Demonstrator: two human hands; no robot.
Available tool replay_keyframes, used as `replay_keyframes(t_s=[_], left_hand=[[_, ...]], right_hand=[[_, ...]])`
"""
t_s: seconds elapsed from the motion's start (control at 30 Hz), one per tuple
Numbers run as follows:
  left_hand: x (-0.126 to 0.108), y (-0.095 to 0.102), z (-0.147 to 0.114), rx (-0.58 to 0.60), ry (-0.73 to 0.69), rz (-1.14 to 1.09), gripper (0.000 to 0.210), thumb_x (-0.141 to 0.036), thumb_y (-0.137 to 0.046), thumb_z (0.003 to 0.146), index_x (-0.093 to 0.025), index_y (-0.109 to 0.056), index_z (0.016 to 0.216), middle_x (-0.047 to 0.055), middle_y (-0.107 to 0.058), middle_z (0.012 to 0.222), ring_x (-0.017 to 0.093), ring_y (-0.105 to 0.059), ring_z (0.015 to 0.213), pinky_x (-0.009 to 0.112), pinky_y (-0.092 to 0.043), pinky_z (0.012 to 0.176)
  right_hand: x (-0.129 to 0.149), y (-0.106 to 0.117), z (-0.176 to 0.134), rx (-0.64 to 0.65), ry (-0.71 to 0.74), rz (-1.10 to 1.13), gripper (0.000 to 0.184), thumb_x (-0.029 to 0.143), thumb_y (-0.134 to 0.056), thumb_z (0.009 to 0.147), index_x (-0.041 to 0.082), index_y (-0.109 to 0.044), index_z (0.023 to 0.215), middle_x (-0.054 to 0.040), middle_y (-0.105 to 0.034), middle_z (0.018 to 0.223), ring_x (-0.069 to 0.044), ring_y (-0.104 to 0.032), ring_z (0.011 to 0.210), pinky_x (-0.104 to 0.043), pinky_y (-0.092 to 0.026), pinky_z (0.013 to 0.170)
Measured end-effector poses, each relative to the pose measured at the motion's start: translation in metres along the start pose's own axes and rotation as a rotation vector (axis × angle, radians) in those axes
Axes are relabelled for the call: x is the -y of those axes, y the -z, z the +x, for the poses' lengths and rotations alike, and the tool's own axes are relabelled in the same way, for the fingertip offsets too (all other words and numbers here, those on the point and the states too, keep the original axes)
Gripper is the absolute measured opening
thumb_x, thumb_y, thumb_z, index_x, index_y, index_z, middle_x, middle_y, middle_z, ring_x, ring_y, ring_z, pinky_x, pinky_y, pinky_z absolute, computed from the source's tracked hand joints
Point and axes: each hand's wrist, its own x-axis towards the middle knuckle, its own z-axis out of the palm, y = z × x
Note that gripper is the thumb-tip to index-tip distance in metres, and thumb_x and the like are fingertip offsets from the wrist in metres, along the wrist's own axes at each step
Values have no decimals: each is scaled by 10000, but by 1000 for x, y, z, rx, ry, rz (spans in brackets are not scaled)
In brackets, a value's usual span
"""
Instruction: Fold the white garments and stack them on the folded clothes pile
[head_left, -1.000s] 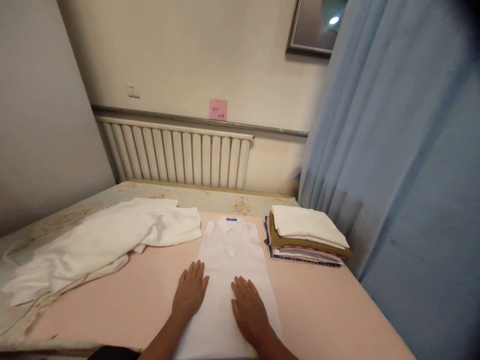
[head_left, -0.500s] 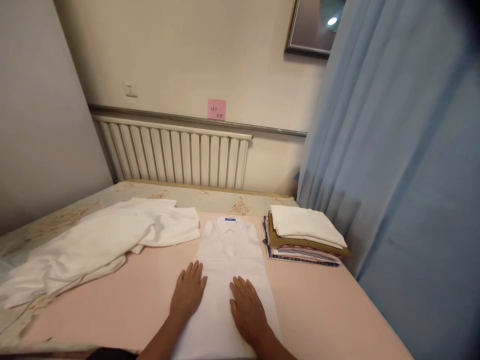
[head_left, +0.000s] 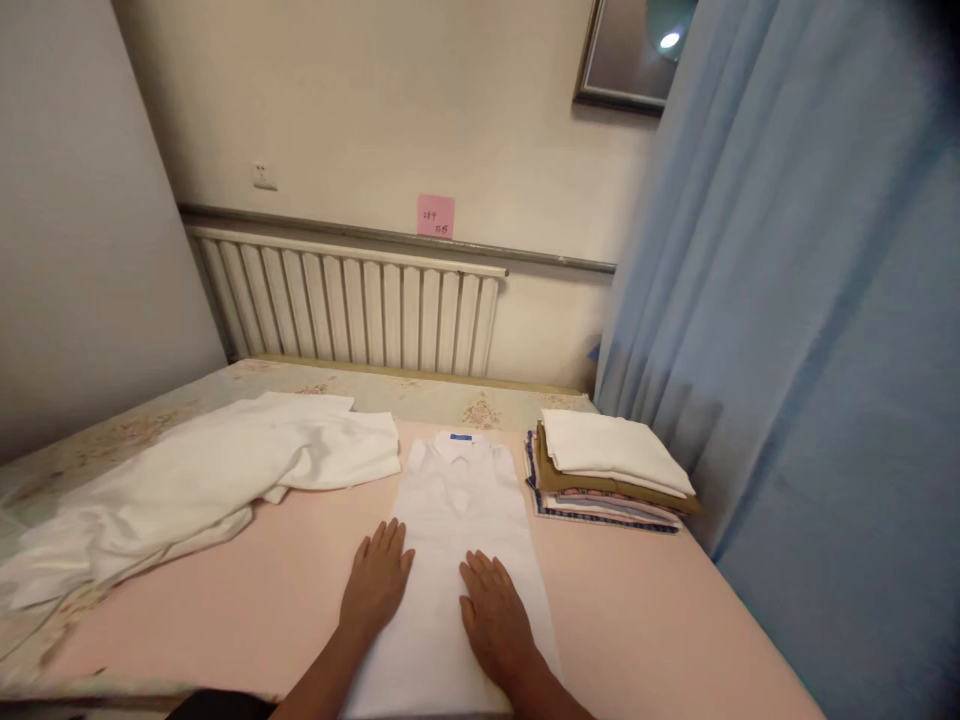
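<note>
only the view shifts a touch since the earlier frame; clothes and hands keep their places. a blue curtain (head_left: 772, 280) hangs at 2 o'clock. over a flowered cover (head_left: 420, 397) lies a pink cloth (head_left: 637, 600), bearing a loose white garment (head_left: 195, 490) at 8, a smooth white shirt (head_left: 442, 550) at 6 and a folded stack (head_left: 615, 450) at 4. the right hand (head_left: 495, 612) rests flat on the shirt, unclenched; the left hand (head_left: 375, 582), equally flat, lies along its 9 o'clock edge. a pink note (head_left: 436, 215) sits at 11.
</note>
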Motion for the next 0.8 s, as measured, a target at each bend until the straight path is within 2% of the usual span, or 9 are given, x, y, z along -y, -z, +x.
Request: replay_keyframes(t_s=[0.8], left_hand=[[2, -3, 0, -31, -5, -26, 514, -412, -318, 949, -159, -500, 1357, 108, -477, 1441, 275, -368, 1367, 471, -283, 1097]], right_hand=[[0, 0, 0, -18, 7, -5, 406, 197, -460, 911, 188, -544, 1308, -62, -544, 1365, -225, -442, 1310, -445, -344, 1114]])
